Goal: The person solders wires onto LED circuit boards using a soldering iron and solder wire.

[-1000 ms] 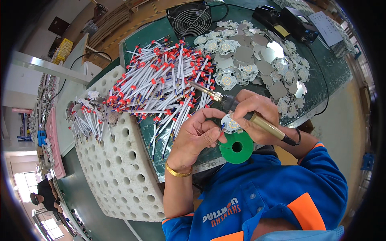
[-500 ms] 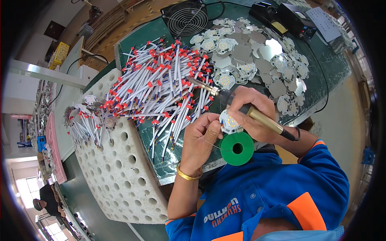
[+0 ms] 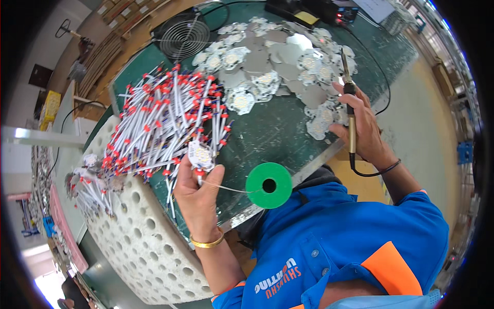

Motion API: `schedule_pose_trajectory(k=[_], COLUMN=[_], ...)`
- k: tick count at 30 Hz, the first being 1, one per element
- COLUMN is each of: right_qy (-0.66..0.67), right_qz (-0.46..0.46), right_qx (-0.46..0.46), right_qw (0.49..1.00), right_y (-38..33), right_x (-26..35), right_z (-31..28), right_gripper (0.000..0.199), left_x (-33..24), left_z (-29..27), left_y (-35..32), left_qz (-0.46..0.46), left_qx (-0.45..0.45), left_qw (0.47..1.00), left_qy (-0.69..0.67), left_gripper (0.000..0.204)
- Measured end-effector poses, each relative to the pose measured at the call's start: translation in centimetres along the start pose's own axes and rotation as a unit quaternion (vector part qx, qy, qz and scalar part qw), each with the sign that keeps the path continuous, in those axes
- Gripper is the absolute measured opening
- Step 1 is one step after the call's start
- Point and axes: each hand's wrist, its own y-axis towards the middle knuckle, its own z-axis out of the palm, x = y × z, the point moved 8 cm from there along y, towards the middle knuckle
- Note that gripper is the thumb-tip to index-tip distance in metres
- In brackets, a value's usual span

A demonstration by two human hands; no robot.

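Observation:
My left hand (image 3: pixel 198 198), closed in a pinch, holds an LED board (image 3: pixel 200 155) beside the heap of leads. A red-ringed white lead shows just below the board, between thumb and fingers; whether they are joined is unclear. Thin solder wire (image 3: pixel 226 187) runs from this hand to a green spool (image 3: pixel 280 184) near the table's front edge. On the right, my right hand (image 3: pixel 368 131) is wrapped round a soldering iron (image 3: pixel 352 123), its tip pointing up and away over the board pile's right side. Iron and held board are well apart.
White leads with red rings (image 3: pixel 159 113) lie heaped at left. LED boards (image 3: pixel 240 98) spread across the green table (image 3: pixel 257 129). A fan (image 3: pixel 183 38) and a black soldering station (image 3: pixel 337 13) stand behind. A foam block with holes (image 3: pixel 149 247) carries boards with leads.
My hands have parted. The left moved left with the LED board; the right took the soldering iron rightward and turned its tip upward. The view shifted, and the spool sits further left.

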Motion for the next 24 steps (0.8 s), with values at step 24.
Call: schedule_pose_trajectory(k=[24], right_qy=[0.113], right_qz=[-0.028], right_qx=[0.007], right_qw=[0.993], right_y=[3.2], right_x=[5.1], right_z=[6.7], right_gripper=[0.050], left_x=[1.9], left_z=[0.2], left_y=[0.6], left_qz=[-0.043], left_qx=[0.009], left_qw=[0.998], left_qy=[0.054], left_gripper=[0.037])
